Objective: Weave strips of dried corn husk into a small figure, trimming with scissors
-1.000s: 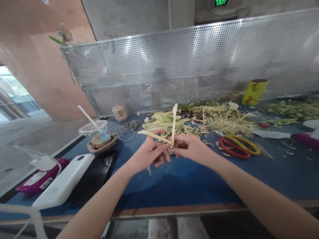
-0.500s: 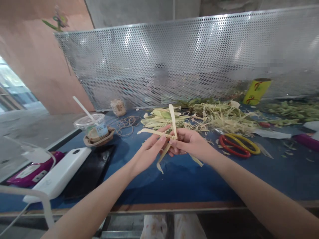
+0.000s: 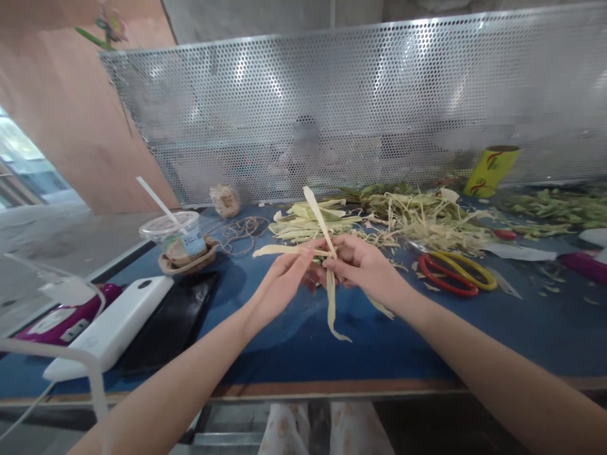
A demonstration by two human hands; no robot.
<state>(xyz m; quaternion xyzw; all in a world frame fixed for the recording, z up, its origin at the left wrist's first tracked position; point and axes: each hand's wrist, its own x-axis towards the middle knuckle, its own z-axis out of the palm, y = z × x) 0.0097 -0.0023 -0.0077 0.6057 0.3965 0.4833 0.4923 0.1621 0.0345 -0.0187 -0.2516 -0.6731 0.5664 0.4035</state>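
Note:
Both hands meet above the blue table, pinching crossed pale leaf strips. My left hand grips the crossing from the left, where one strip sticks out sideways. My right hand pinches it from the right, fingers closed. One strip points up and back; another hangs down and curls near the table top.
A heap of green and pale leaf strips lies behind the hands. Red and yellow scissors lie to the right, near a yellow roll. At left stand a lidded cup with straw, coiled twine, a white device and a purple object. A perforated metal screen closes the back.
The hands turned the crossed strips: the upright strip now leans left and back, and a strip that pointed down-left now hangs straight down, longer. The hands stayed together.

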